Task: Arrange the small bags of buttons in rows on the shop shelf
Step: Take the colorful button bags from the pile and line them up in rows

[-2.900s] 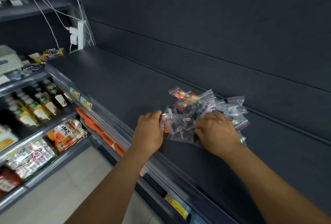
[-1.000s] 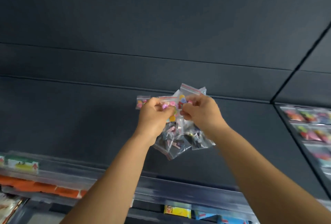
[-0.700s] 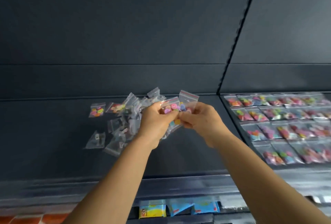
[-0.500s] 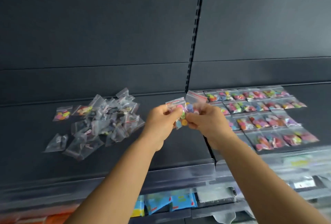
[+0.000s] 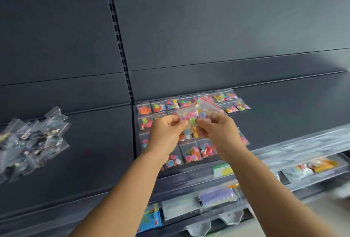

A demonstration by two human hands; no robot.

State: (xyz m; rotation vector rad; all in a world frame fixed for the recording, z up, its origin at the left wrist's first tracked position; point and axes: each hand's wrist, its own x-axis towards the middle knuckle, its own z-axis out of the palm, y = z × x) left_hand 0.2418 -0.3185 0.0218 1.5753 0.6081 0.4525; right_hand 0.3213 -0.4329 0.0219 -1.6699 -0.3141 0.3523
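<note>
Both hands hold a few small clear bags of coloured buttons (image 5: 192, 116) with red zip strips, raised above the dark shelf (image 5: 98, 142). My left hand (image 5: 165, 134) pinches them from the left, my right hand (image 5: 219, 132) from the right. Under the hands, several button bags lie in neat rows (image 5: 191, 151) on the right shelf section; my hands hide the middle of these rows. A loose pile of clear bags (image 5: 32, 142) with darker contents lies on the left shelf section.
A slotted upright (image 5: 121, 51) divides the dark back panel. The shelf's clear front rail carries a green and yellow price label (image 5: 222, 169). Packaged goods (image 5: 314, 166) and blue packets (image 5: 149, 217) sit on lower shelves. Bare shelf stretches right of the rows.
My hands lifted a few colourful bags out of the pile and carried them right. The view swung right with them, so the pile is now far left and the rows lie below my hands.
</note>
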